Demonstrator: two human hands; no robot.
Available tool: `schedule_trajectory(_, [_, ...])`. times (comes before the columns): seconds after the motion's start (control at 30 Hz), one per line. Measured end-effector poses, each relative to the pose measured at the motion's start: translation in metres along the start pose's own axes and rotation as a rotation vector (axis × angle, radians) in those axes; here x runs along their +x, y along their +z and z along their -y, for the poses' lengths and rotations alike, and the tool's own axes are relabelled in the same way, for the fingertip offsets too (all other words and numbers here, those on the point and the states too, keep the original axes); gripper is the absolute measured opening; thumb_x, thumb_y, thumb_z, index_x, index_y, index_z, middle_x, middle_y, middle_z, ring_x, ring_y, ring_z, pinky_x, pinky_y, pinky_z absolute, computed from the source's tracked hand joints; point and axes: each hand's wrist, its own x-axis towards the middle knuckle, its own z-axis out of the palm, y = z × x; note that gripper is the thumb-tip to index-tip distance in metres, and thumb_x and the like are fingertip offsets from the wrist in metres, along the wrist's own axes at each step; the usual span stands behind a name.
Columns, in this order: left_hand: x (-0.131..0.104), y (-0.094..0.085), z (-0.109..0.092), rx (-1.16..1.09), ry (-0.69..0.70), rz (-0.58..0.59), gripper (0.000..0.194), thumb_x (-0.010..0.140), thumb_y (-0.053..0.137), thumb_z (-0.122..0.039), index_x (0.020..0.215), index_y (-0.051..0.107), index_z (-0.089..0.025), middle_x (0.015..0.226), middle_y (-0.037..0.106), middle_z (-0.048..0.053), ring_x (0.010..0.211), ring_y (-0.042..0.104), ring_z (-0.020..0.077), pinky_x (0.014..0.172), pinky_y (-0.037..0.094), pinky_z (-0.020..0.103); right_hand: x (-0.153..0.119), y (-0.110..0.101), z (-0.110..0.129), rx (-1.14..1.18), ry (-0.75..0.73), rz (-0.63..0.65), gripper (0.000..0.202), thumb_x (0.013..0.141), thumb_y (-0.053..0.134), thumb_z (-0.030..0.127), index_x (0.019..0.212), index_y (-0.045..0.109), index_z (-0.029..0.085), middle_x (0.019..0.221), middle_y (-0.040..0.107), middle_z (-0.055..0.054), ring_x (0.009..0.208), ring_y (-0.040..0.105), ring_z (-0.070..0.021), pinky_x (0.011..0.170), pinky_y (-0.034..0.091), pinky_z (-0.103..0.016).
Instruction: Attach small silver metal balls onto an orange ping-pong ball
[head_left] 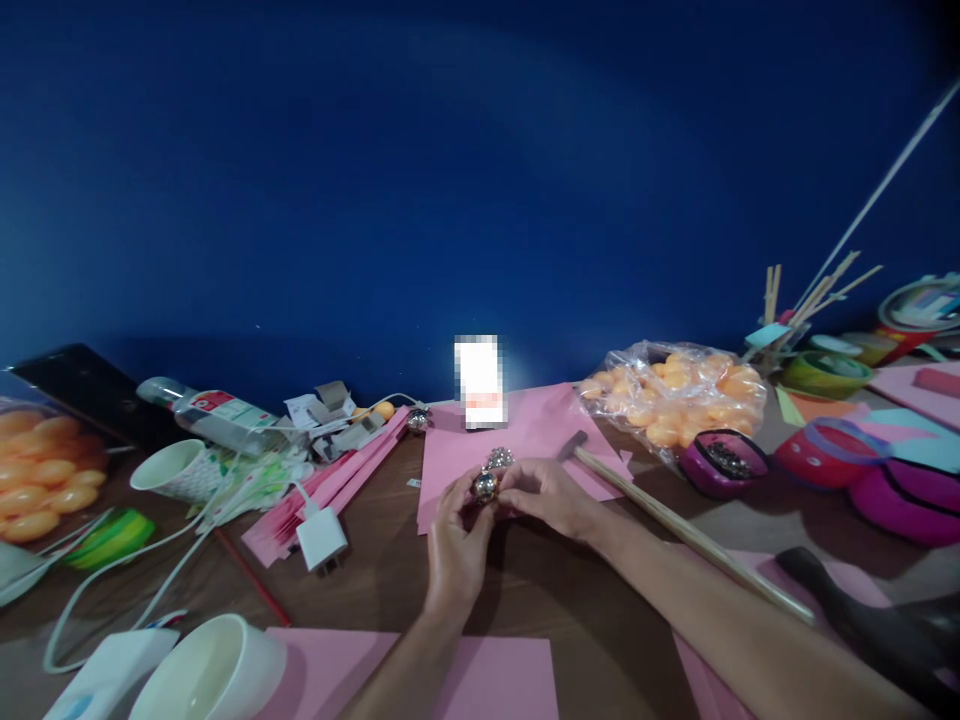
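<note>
At the middle of the table, my left hand (456,550) is closed around a small ball (485,487) covered with shiny silver tacks. A bit of orange shows at its edge. My right hand (551,500) is pinched against the ball's right side; anything between those fingertips is too small to make out. Just beyond my fingers, a heap of shiny silver tacks (500,457) lies on a pink paper sheet (450,440). Behind that stands a bright, blurred-out screen (480,385). Another silver-covered ball (418,420) sits at the sheet's left corner.
A hammer (660,515) lies beside my right forearm. Bags of orange balls (675,395) stand on both sides. To the right, a purple bowl (724,465) holds small metal pieces. At left are a white charger (322,540), cables, a bottle (217,410) and cups (255,665).
</note>
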Motion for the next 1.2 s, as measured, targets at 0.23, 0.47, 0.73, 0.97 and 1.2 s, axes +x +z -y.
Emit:
schedule_trajectory(0.23, [-0.001, -0.001, 0.004, 0.006, 0.005, -0.028, 0.044, 0.067, 0.055, -0.009, 0.110, 0.056, -0.020, 0.110, 0.058, 0.007, 0.099, 0.056, 0.0198, 0.089, 0.042, 0.035, -0.003, 0.003, 0.004, 0.052, -0.053, -0.004, 0.025, 0.065, 0.067, 0.034, 0.076, 0.053, 0.017, 0.090, 0.060, -0.003, 0.080, 0.059, -0.0155, 0.076, 0.048, -0.032])
schedule_trajectory(0.47, [-0.001, -0.001, 0.004, -0.027, -0.032, -0.044, 0.046, 0.066, 0.057, -0.011, 0.112, 0.054, -0.019, 0.106, 0.060, 0.008, 0.094, 0.058, 0.0189, 0.085, 0.045, 0.033, -0.002, 0.004, 0.007, 0.035, -0.103, 0.028, 0.018, 0.070, 0.062, 0.031, 0.080, 0.056, 0.017, 0.092, 0.059, -0.004, 0.083, 0.058, -0.0156, 0.075, 0.047, -0.030])
schedule_trajectory(0.73, [0.000, 0.000, 0.002, -0.117, -0.136, -0.037, 0.047, 0.067, 0.063, -0.022, 0.112, 0.053, -0.018, 0.105, 0.062, 0.008, 0.089, 0.061, 0.0181, 0.082, 0.047, 0.032, -0.003, 0.006, 0.010, -0.176, -0.172, -0.081, 0.015, 0.074, 0.058, 0.032, 0.077, 0.057, 0.017, 0.093, 0.058, -0.004, 0.082, 0.055, -0.0147, 0.072, 0.045, -0.027])
schedule_trajectory(0.97, [0.000, 0.000, 0.002, -0.085, -0.135, -0.048, 0.048, 0.067, 0.064, -0.025, 0.113, 0.053, -0.018, 0.101, 0.064, 0.007, 0.087, 0.061, 0.0179, 0.081, 0.047, 0.032, -0.005, 0.007, 0.014, -0.232, -0.175, -0.067, 0.019, 0.079, 0.053, 0.036, 0.080, 0.057, 0.017, 0.079, 0.059, -0.001, 0.071, 0.053, -0.0122, 0.066, 0.043, -0.025])
schedule_trajectory(1.2, [0.000, 0.001, 0.009, -0.095, -0.111, -0.046, 0.048, 0.067, 0.064, -0.024, 0.113, 0.053, -0.018, 0.105, 0.061, 0.009, 0.087, 0.061, 0.0178, 0.080, 0.048, 0.032, -0.004, 0.006, 0.013, -0.282, -0.219, -0.071, 0.016, 0.079, 0.054, 0.033, 0.078, 0.057, 0.018, 0.083, 0.058, -0.002, 0.078, 0.053, -0.0139, 0.073, 0.041, -0.027])
